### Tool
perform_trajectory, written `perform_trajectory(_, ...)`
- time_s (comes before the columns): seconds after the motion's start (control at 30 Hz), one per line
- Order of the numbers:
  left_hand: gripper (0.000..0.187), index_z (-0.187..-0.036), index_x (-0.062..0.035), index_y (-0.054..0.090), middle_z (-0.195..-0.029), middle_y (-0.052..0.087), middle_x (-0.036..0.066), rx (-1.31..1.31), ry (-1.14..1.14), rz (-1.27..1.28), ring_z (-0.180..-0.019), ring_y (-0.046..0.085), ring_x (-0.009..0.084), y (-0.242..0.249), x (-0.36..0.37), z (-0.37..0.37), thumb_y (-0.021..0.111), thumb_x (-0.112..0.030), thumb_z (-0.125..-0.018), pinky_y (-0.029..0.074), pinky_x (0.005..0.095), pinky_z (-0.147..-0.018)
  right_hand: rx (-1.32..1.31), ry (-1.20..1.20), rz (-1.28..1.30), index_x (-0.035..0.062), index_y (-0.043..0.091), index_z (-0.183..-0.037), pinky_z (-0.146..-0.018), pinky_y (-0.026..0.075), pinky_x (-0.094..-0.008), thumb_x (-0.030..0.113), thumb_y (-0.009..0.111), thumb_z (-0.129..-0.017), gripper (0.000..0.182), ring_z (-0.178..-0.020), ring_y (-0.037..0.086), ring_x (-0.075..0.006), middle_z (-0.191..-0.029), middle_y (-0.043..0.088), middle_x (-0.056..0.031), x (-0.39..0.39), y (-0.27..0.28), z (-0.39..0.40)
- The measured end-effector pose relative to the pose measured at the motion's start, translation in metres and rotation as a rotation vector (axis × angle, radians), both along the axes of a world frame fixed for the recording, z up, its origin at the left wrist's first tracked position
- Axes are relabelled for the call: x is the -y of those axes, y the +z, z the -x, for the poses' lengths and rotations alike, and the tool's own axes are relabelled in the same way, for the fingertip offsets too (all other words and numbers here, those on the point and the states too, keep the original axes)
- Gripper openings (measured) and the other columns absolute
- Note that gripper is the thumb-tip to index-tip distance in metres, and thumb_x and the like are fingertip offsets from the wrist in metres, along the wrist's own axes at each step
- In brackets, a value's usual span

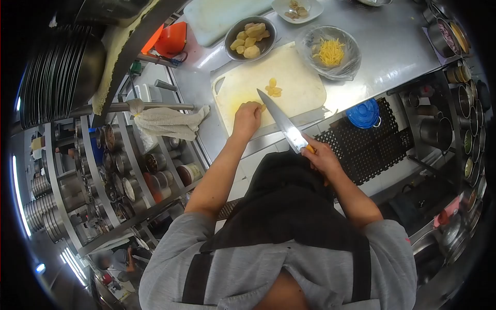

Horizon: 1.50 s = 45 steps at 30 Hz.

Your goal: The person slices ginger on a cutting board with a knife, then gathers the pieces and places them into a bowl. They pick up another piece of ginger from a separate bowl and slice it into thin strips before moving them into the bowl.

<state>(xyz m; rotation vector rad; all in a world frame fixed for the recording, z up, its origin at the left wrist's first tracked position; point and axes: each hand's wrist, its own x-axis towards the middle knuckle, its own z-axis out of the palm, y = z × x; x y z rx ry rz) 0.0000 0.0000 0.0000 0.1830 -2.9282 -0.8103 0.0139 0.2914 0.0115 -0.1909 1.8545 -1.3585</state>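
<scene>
My right hand (pixel 324 156) grips a large kitchen knife (pixel 280 120) by its yellow handle, the blade pointing up and left over the front of a cream cutting board (pixel 305 98). My left hand (pixel 247 118) is closed at the board's front left, fingertips on a small piece of ginger (pixel 263 107) beside the blade; most of that piece is hidden. Several thin ginger slices (pixel 273 89) lie just beyond the knife tip. Behind the board, a metal bowl (pixel 228 45) holds peeled ginger chunks (pixel 252 40). At the right, a plastic-lined bowl (pixel 345 72) contains ginger strips (pixel 330 51).
A white dish (pixel 310 16) with small brownish pieces and another cutting board (pixel 206 20) are at the back of the steel counter (pixel 385 57). A grey cloth (pixel 170 121) hangs on a rail at left. A blue lidded container (pixel 363 112) sits below, over a black mat (pixel 356 155).
</scene>
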Motion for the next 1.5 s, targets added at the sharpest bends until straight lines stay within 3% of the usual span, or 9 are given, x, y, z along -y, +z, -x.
perform_trajectory(0.07, 0.011, -0.092, -0.0018, 0.069, -0.089, 0.068, 0.018, -0.026, -0.008, -0.026, -0.086, 0.063, 0.0368, 0.004, -0.001, -0.003, 0.061, -0.005, -0.085, 0.052, 0.0450, -0.079, 0.021, 0.018, -0.029, 0.0275, 0.047, -0.148, -0.053, 0.053, -0.0312, 0.024, 0.063, -0.092, 0.059, -0.049, 0.059, -0.0154, -0.067, 0.063, -0.0088, 0.004, -0.003, -0.002)
perform_trajectory(0.4, 0.009, -0.091, -0.0017, 0.069, -0.089, 0.068, 0.017, 0.007, 0.038, -0.021, -0.085, 0.063, 0.0361, 0.006, -0.004, 0.001, 0.062, -0.004, -0.085, 0.052, 0.0445, -0.078, 0.071, 0.018, 0.017, 0.0232, 0.051, -0.146, -0.049, 0.051, -0.0306, 0.024, 0.063, -0.091, 0.056, -0.048, 0.058, -0.0142, -0.066, 0.062, -0.0081, -0.002, -0.021, 0.000)
perform_trajectory(0.47, 0.008, -0.089, -0.0017, 0.069, -0.087, 0.069, 0.017, -0.008, 0.046, -0.058, -0.085, 0.063, 0.0357, 0.005, -0.003, 0.000, 0.063, -0.004, -0.084, 0.052, 0.0441, -0.078, 0.096, 0.024, -0.004, 0.0191, 0.049, -0.148, -0.044, 0.049, -0.0279, 0.016, 0.063, -0.093, 0.057, -0.047, 0.055, -0.0115, -0.077, 0.065, -0.0041, 0.005, -0.023, 0.003)
perform_trajectory(0.77, 0.007, -0.088, -0.0010, 0.069, -0.085, 0.069, 0.016, -0.026, 0.101, -0.096, -0.082, 0.064, 0.0341, 0.003, -0.006, -0.002, 0.065, -0.004, -0.083, 0.053, 0.0427, -0.076, 0.049, 0.038, 0.028, 0.0259, 0.051, -0.146, -0.047, 0.049, -0.0297, 0.022, 0.063, -0.090, 0.057, -0.047, 0.056, -0.0131, -0.064, 0.060, -0.0057, -0.005, -0.015, 0.000)
perform_trajectory(1.0, 0.007, -0.087, -0.0002, 0.070, -0.084, 0.069, 0.016, -0.036, 0.107, -0.119, -0.082, 0.065, 0.0333, 0.004, -0.008, -0.003, 0.066, -0.004, -0.084, 0.053, 0.0418, -0.075, 0.062, 0.016, 0.030, 0.0273, 0.049, -0.147, -0.045, 0.049, -0.0279, 0.013, 0.062, -0.092, 0.058, -0.046, 0.054, -0.0103, -0.075, 0.065, -0.0039, 0.013, -0.012, 0.006)
perform_trajectory(1.1, 0.007, -0.088, 0.0000, 0.070, -0.085, 0.070, 0.016, -0.044, 0.125, -0.141, -0.081, 0.065, 0.0325, 0.001, -0.009, -0.004, 0.067, -0.004, -0.084, 0.053, 0.0409, -0.074, 0.026, 0.060, -0.019, 0.0249, 0.050, -0.147, -0.054, 0.053, -0.0326, 0.015, 0.062, -0.092, 0.057, -0.051, 0.060, -0.0197, -0.077, 0.068, -0.0092, 0.012, -0.016, 0.006)
perform_trajectory(1.17, 0.007, -0.089, 0.0000, 0.071, -0.084, 0.070, 0.016, -0.043, 0.163, -0.155, -0.078, 0.067, 0.0307, 0.000, -0.009, -0.005, 0.068, -0.005, -0.084, 0.054, 0.0393, -0.072, -0.476, 0.100, 0.026, 0.0200, 0.047, -0.148, -0.067, 0.056, -0.0403, 0.017, 0.063, -0.093, 0.057, -0.067, 0.067, -0.0342, -0.085, 0.070, -0.0172, 0.011, -0.033, -0.001)
perform_trajectory(1.27, 0.009, -0.090, 0.0004, 0.071, -0.083, 0.069, 0.017, -0.024, 0.227, -0.191, -0.074, 0.068, 0.0284, -0.004, -0.008, -0.010, 0.070, -0.007, -0.085, 0.055, 0.0374, -0.070, -0.556, 0.207, 0.009, 0.0184, 0.042, -0.149, -0.080, 0.053, -0.0487, 0.018, 0.059, -0.093, 0.059, -0.087, 0.066, -0.0414, -0.097, 0.067, -0.0209, 0.009, -0.027, -0.006)
perform_trajectory(1.5, 0.015, -0.093, 0.0007, 0.071, -0.078, 0.069, 0.015, -0.030, 0.276, -0.249, -0.070, 0.068, 0.0255, -0.004, -0.012, -0.013, 0.073, -0.012, -0.086, 0.055, 0.0358, -0.068, -0.624, 0.373, -0.254, 0.0147, 0.043, -0.148, -0.075, 0.053, -0.0503, 0.016, 0.058, -0.093, 0.057, -0.082, 0.065, -0.0418, -0.093, 0.066, -0.0190, 0.010, 0.015, 0.002)
